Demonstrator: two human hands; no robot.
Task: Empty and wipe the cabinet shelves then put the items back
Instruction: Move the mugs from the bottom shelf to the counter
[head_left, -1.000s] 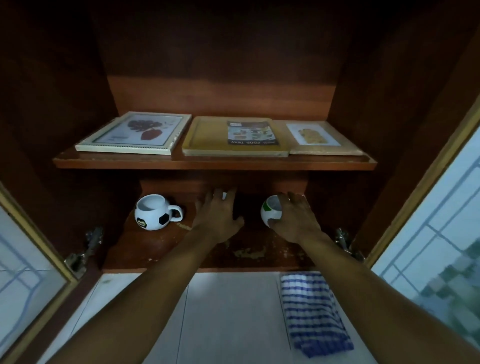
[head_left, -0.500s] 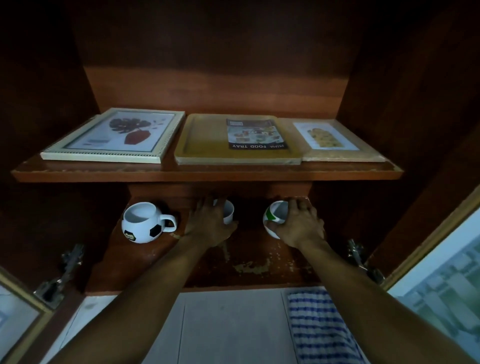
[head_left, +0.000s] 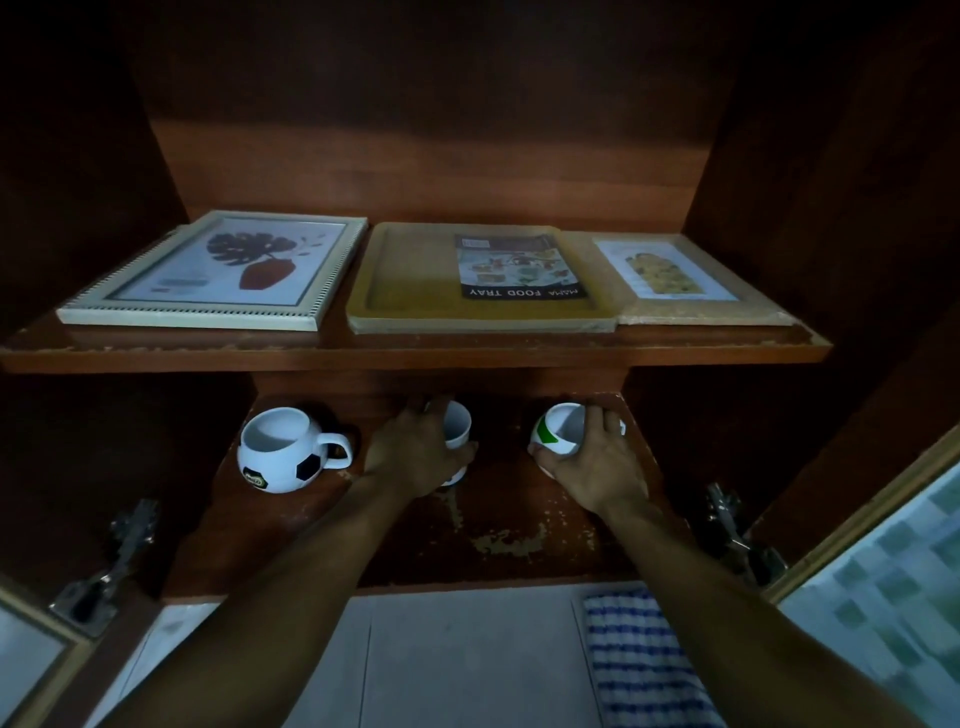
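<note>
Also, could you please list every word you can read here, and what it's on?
"FOOD TRAY": upside down on the paper label of the tan tray; neighbouring word blurred.
Logo on white football-patterned mug: unreadable.
Caption in silver-framed leaf picture: unreadable.

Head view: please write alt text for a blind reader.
The left hand grips a white cup and the right hand a green-marked mug on the lower shelf, beside a football mug. A framed picture and food tray lie above.

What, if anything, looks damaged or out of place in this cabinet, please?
The lower shelf has pale patches where its finish looks flaked off, near the front edge. The upper shelf looks chipped along its front edge too.
</note>
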